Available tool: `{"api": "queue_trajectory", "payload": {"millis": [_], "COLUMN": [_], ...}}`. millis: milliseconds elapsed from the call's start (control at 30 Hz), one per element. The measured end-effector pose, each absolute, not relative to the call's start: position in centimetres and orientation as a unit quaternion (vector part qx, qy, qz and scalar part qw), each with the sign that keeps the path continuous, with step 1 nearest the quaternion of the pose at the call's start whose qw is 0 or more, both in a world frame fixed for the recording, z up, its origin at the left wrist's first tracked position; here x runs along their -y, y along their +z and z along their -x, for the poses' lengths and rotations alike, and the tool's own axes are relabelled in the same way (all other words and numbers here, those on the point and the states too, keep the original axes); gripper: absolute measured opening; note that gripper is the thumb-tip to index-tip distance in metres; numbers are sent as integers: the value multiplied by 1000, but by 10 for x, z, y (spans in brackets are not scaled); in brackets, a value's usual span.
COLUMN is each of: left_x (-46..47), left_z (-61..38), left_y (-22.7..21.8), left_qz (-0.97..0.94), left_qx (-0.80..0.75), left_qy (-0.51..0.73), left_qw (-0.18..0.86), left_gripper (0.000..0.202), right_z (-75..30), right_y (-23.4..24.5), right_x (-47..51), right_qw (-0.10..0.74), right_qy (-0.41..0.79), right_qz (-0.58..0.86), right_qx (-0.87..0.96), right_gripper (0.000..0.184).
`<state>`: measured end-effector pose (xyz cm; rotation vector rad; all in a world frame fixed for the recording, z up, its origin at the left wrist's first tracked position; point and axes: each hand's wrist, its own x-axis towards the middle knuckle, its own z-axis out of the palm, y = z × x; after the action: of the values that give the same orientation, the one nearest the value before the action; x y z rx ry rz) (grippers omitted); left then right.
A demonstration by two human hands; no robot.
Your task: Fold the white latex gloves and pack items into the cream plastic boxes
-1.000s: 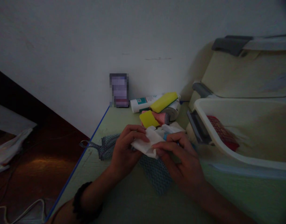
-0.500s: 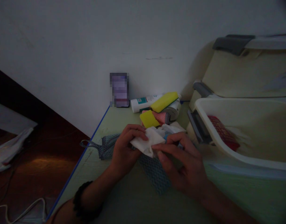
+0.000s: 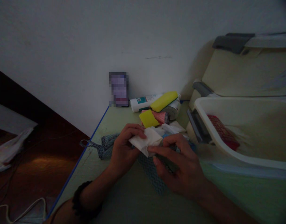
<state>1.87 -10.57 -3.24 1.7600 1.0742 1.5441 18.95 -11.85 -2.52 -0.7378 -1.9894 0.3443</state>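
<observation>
Grips a white cloth (image 3: 146, 140) in the left hand (image 3: 125, 151), with fingers bent over its upper face and a thumb mostly hidden beneath. Touches the near fold of the cloth with the forefinger of the right hand (image 3: 186, 165), with the thumb parted from it just below; cannot tell whether the right hand pinches anything with its other, curled fingers. Keeps the cloth between both hands, over the table (image 3: 98, 179) and above blue mesh (image 3: 154, 179). Wears a black band (image 3: 78, 202) on the left arm. Looks, just beyond the cloth, onto a yellow square (image 3: 149, 119) lying against pink mesh (image 3: 163, 117); farther back, onto a white bottle (image 3: 138, 105) on its side under a long yellow sponge (image 3: 164, 102), near an upright phone (image 3: 119, 89). Has, to the right, an open box (image 3: 262, 124) with red mesh (image 3: 222, 130) inside.
</observation>
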Motion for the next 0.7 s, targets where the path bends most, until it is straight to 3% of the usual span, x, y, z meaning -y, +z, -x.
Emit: {"api": "queue_trajectory", "payload": {"millis": [700], "left_x": [105], "left_z": [-18], "left_y": [-33], "left_qz": [-642], "left_qx": [-404], "left_qy": [577], "left_qw": [303], "left_gripper": [17], "right_z": [-188], "right_y": [-27], "right_x": [117], "right_qw": [481], "right_qy": [141], "right_qz": [315], "right_qx": [806], "right_gripper": [21]}}
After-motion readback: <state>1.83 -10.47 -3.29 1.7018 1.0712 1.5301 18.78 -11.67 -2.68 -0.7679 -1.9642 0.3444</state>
